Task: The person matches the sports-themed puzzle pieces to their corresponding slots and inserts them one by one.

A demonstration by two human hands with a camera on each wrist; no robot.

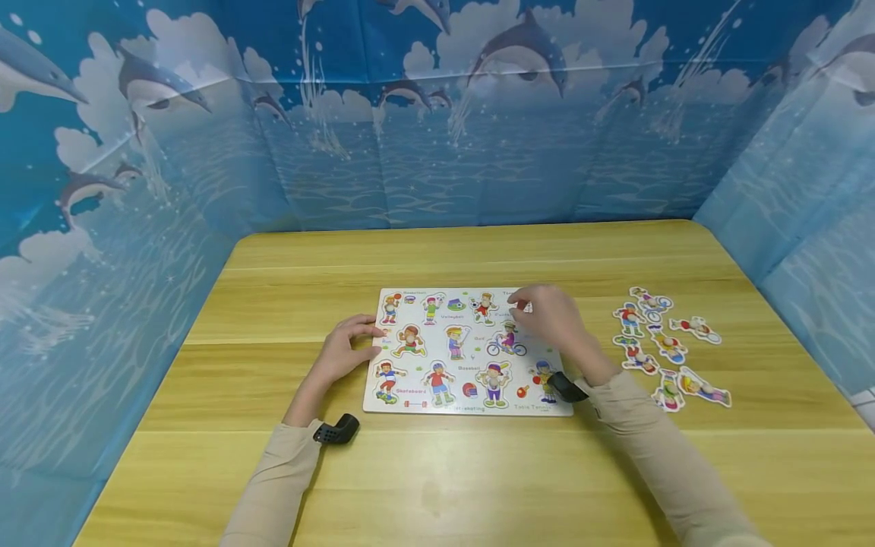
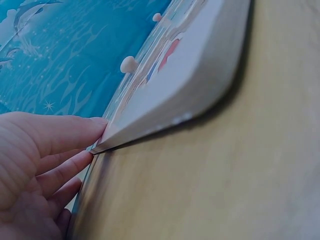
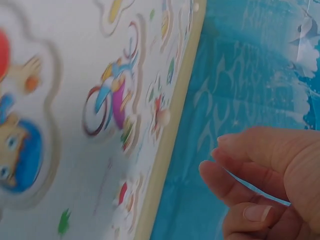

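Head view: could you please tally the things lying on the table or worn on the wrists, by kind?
Puzzle board: 1
Loose puzzle pieces, to the right of the board: 7
Black wrist cameras: 2
Total: 10

One puzzle board [image 1: 472,380], seven loose cut-out pieces [image 1: 670,348], two hands.

A pale wooden worktop [image 1: 437,471] fills the foreground. Blue sheeting [image 1: 437,114] printed with dolphins, clouds and sea encloses it on three sides.
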